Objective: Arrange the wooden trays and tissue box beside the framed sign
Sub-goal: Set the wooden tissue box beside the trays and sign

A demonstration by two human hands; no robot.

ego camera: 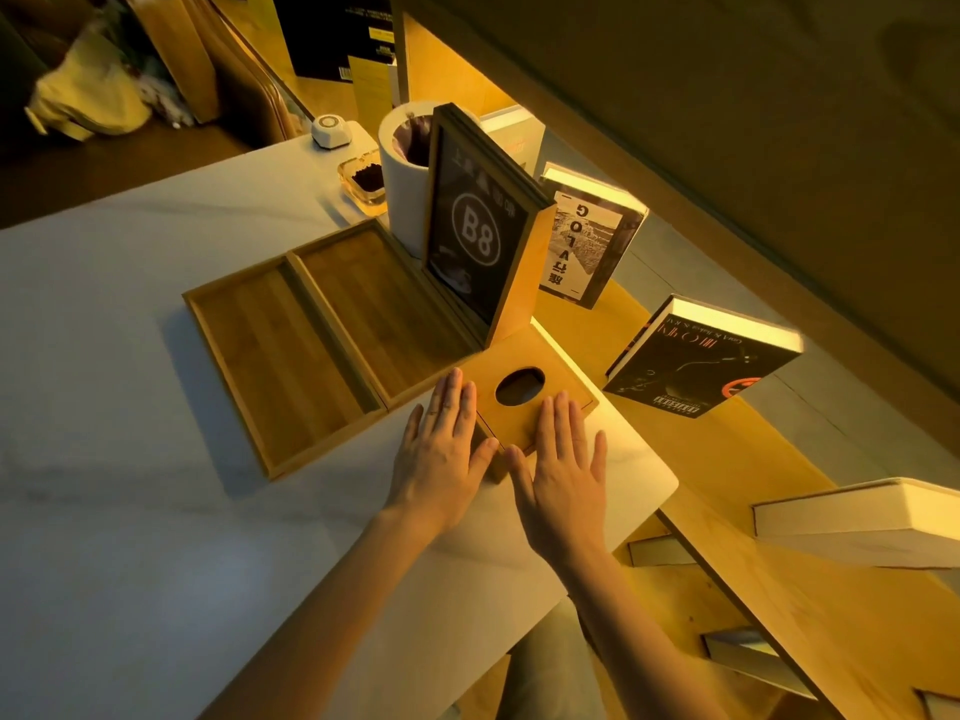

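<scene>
Two shallow rectangular wooden trays lie side by side, long edges touching, on the pale surface [130,511]: the left tray [275,366] and the right tray [374,298]. At two o'clock from them one dark framed sign [475,236] stands upright, marked "B8" in a white circle. One square wooden tissue box [524,407] with an oval opening sits just below the sign, touching the right tray's corner. The left hand [441,449] lies flat with fingers spread against the box's left side; the right hand [563,470] rests flat on its near top, fingers extended, gripping nothing. Two dark-covered books lean at three o'clock; one [587,241] reads "GOLV".
</scene>
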